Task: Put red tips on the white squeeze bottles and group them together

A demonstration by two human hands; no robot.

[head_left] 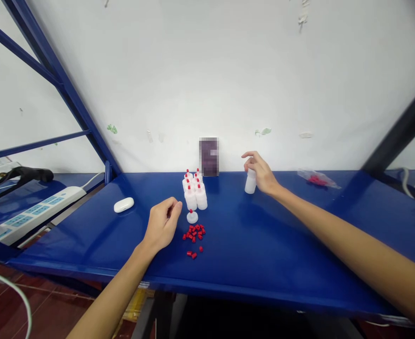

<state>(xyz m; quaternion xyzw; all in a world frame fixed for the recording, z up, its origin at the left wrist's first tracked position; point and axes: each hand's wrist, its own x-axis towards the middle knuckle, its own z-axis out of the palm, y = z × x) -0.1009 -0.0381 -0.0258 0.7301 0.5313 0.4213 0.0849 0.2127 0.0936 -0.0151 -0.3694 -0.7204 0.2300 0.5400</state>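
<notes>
My right hand (260,173) is around the upper part of a white plastic bottle (250,184), its index finger stretched out above the top. The bottle is near the back of the blue table and leans slightly. My left hand (162,223) rests in a loose fist, with nothing visible in it. Just right of that hand lies a white nozzle lid (192,217) with a red tip. Behind the lid, several white bottles (196,197) with red-tipped tops stand upright in close rows. Small red caps (194,231) lie loose in front of it.
On the blue table (249,254) a white earbud case (124,205) lies to the left. A clear bag (318,179) with red pieces is at the back right. A pixelated dark rectangle (209,157) stands by the wall. A power strip (41,212) lies beyond the blue frame at left.
</notes>
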